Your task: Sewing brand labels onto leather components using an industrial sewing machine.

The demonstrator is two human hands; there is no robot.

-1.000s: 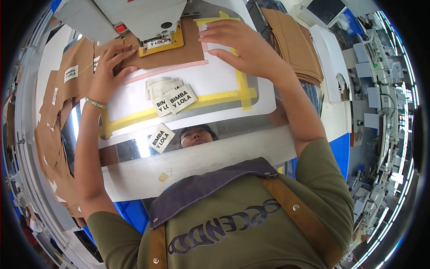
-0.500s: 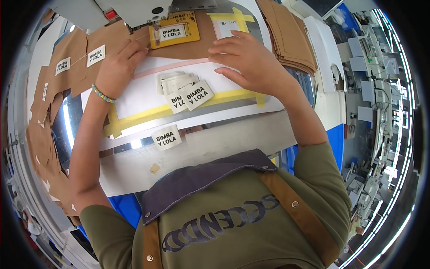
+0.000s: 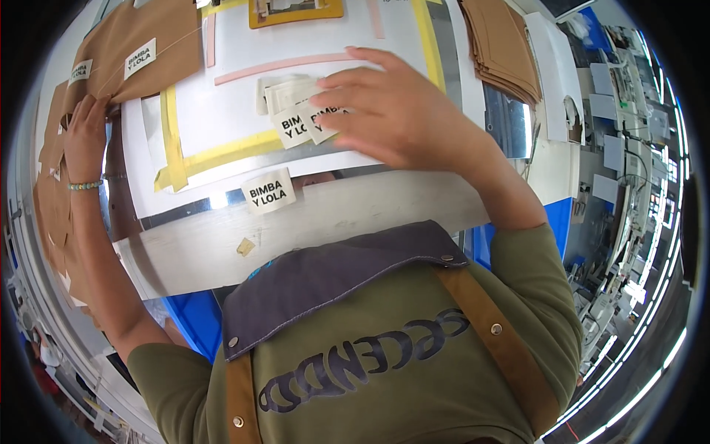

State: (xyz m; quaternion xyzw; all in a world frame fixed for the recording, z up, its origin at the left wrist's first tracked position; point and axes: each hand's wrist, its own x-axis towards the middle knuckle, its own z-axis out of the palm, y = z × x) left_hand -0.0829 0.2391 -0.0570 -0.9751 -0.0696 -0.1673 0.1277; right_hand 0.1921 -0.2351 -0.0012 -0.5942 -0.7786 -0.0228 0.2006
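Note:
At the far left, my left hand (image 3: 87,140) is closed on the near edge of a brown panel (image 3: 174,59). A white printed label (image 3: 140,59) lies on that panel, with a thin thread running off it. My right hand (image 3: 399,111) reaches over a small pile of white printed labels (image 3: 287,124), fingers stretched out and apart. Its fingertips partly cover the top label, and whether they touch it I cannot tell. One loose label (image 3: 268,191) lies nearer to me, at the table's metal edge.
A yellow frame (image 3: 336,13) is at the top of a white sheet bordered with yellow tape (image 3: 229,153) and marked by pink strips (image 3: 281,65). Stacked brown panels (image 3: 499,52) lie at right, more brown pieces (image 3: 48,192) hang at left. A blue bin (image 3: 194,325) is below the table edge.
My left hand has moved left, drawing the brown panel off the white sheet and out from under the yellow frame. My right hand has come nearer, over the label pile. The view has shifted.

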